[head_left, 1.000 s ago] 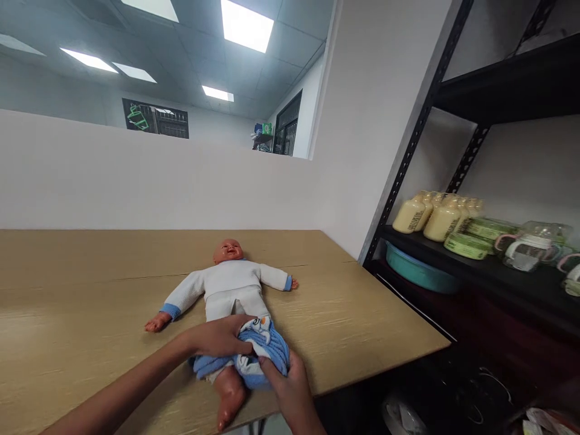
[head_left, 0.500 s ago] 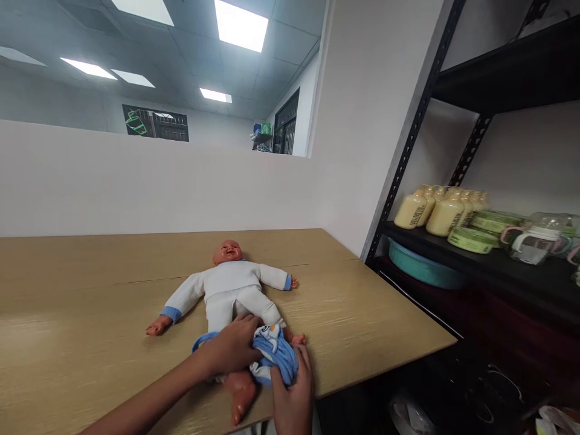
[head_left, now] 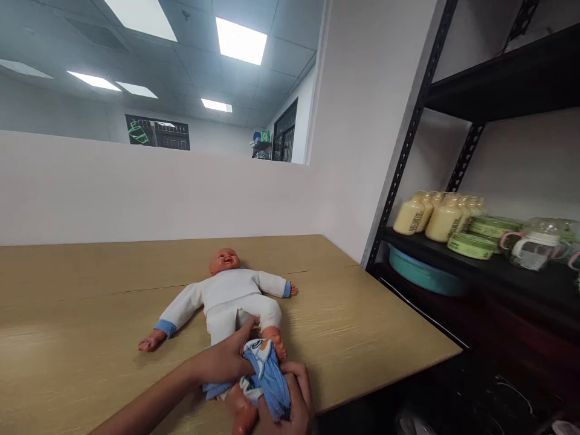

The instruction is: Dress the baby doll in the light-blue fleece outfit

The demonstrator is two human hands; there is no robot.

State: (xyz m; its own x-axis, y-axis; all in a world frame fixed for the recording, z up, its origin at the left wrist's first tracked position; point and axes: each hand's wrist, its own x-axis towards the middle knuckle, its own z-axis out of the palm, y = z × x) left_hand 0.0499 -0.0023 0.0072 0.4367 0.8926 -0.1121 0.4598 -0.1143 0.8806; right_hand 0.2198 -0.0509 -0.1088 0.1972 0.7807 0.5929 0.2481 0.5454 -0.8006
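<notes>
A baby doll (head_left: 231, 296) in a white suit with blue cuffs lies on its back on the wooden table (head_left: 90, 314), head away from me. Bunched blue trousers (head_left: 267, 377) with a cartoon print are gathered around its lower legs near the table's front edge. My left hand (head_left: 226, 359) grips the trousers' upper edge by the doll's thighs. My right hand (head_left: 292, 402) clutches the bunched cloth from below. One bare foot (head_left: 276, 341) is bent up out of the cloth, and the other leg (head_left: 242, 414) sticks out toward me.
A white partition wall (head_left: 136, 193) runs behind the table. To the right stands a black metal shelf (head_left: 475, 266) with cream bottles (head_left: 426, 217), green lidded tubs (head_left: 473, 244), baby cups (head_left: 530, 251) and a teal basin (head_left: 421, 275) underneath.
Both hands have pulled the blue trousers down toward the feet and the table edge. The doll's left knee has bent up, freeing its bare foot from the cloth.
</notes>
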